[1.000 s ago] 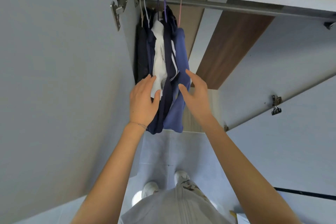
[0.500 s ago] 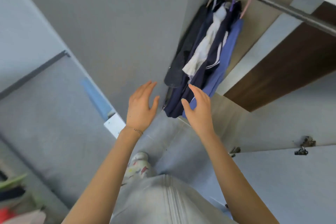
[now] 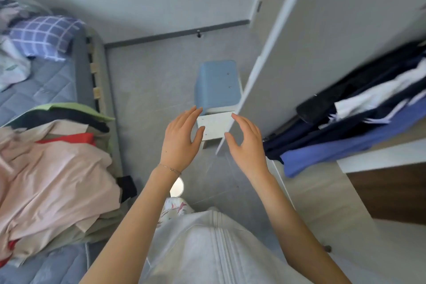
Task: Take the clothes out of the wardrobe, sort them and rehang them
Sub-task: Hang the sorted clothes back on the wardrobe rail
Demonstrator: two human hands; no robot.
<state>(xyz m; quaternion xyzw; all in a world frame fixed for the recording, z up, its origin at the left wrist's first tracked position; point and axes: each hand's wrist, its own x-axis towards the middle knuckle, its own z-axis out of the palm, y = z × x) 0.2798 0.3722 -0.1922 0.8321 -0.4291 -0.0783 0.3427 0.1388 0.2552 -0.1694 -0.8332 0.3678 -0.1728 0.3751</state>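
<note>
Several hung garments (image 3: 359, 117), black, navy, white and blue, show at the right inside the wardrobe, blurred. A pile of clothes (image 3: 50, 168), pink on top with red, black and green beneath, lies on the bed at the left. My left hand (image 3: 181, 139) and my right hand (image 3: 246, 143) float side by side in mid-air above the floor, fingers relaxed and spread, holding nothing. Both are apart from the hung garments and from the pile.
The open wardrobe door (image 3: 288, 53) stands edge-on just right of my hands. A blue and white stool (image 3: 216, 90) sits on the grey floor ahead. The bed (image 3: 46, 85) with a checked pillow (image 3: 43, 37) fills the left side.
My view has swung left from the wardrobe rail toward the bed. Both hands have come off the hung garments and now hover empty over the floor.
</note>
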